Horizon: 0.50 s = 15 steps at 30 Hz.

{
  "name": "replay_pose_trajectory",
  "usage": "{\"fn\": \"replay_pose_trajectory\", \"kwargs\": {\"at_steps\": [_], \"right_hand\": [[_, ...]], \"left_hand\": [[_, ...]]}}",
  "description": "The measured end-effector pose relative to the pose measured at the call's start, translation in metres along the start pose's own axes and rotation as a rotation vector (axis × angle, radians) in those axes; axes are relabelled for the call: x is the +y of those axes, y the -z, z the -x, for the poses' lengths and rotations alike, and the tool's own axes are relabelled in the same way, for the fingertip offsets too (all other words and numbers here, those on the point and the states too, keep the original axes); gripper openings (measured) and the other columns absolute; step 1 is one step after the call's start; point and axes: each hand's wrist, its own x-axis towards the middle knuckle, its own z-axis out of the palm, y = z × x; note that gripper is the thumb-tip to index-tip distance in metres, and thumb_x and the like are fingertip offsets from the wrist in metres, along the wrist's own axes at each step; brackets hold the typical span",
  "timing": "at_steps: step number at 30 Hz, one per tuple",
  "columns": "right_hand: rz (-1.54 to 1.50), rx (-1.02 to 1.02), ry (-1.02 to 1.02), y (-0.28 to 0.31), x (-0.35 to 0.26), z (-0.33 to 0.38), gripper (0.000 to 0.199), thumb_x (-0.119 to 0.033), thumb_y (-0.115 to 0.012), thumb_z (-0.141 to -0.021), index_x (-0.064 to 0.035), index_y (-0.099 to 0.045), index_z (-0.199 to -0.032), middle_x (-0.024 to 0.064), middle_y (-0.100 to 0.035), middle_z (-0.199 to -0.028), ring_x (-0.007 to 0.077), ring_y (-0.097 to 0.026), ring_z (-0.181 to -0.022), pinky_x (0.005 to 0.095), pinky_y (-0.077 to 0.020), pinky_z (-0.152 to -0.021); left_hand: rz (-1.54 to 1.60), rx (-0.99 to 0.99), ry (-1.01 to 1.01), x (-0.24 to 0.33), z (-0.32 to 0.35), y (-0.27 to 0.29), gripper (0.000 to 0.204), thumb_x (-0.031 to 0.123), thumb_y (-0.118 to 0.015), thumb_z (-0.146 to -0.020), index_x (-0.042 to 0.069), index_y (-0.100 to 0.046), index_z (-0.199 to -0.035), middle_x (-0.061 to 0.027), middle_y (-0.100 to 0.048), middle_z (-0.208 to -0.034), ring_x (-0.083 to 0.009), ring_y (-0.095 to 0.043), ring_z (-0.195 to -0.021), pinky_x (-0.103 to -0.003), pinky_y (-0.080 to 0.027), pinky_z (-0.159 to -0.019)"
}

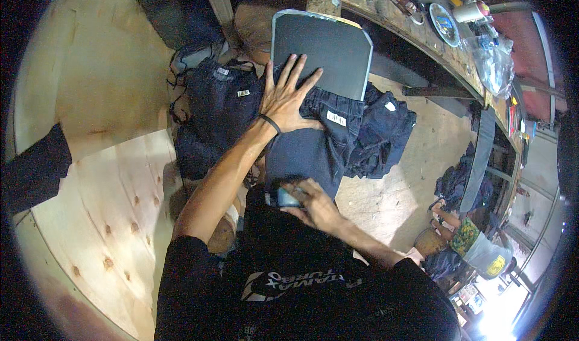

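Note:
Dark navy elastic-waist pants are pulled partway over a flat dark board with rounded top corners and a pale rim. A white label shows below the gathered waistband. My left hand lies with fingers spread, partly on the bare board and partly on the waistband. Lower down, at the near end of the stretched cloth, my right hand is curled round a small rounded blue-grey object. Motion blurs this hand, and the object's kind cannot be made out.
More dark garments with labels lie in piles left and right of the board. Beyond runs a wooden workbench with a bowl, a plastic bag and tools. Another person sits at the lower right. Plywood sheets stand left.

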Motion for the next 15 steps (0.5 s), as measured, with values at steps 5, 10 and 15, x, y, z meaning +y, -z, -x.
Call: {"fn": "replay_pose_trajectory", "kwargs": {"at_steps": [5,10,15], "right_hand": [[0.174,0.176,-0.083,0.014,-0.011,0.006,0.065,-0.017,-0.090,-0.084,0.0019,-0.065,-0.141,0.0254,-0.066,-0.127,0.0440,-0.062,-0.113,0.0553,-0.0518,-0.099],[0.050,0.101,-0.042,0.013,-0.014,-0.018,0.063,-0.018,-0.088,-0.085,0.0000,-0.065,-0.141,0.0233,-0.064,-0.117,0.0413,-0.061,-0.108,0.0502,-0.0529,-0.093],[0.062,0.175,0.124,-0.017,-0.029,-0.016,0.055,-0.017,-0.086,-0.087,-0.0008,-0.068,-0.136,0.0204,-0.065,-0.119,0.0410,-0.060,-0.106,0.0518,-0.0498,-0.095]], "left_hand": [[-0.010,0.022,0.002,0.001,0.001,0.001,0.143,0.082,-0.088,-0.053,0.032,-0.030,-0.173,-0.0202,-0.014,-0.181,-0.0410,-0.010,-0.168,-0.075,-0.002,-0.129],[-0.030,0.002,0.008,0.000,0.000,-0.001,0.142,0.082,-0.089,-0.053,0.032,-0.030,-0.173,-0.0204,-0.015,-0.181,-0.0415,-0.011,-0.168,-0.076,-0.004,-0.128],[-0.012,0.028,0.021,0.001,0.004,0.007,0.142,0.081,-0.089,-0.052,0.033,-0.031,-0.173,-0.0210,-0.010,-0.182,-0.0422,-0.010,-0.168,-0.079,-0.004,-0.127]]}}
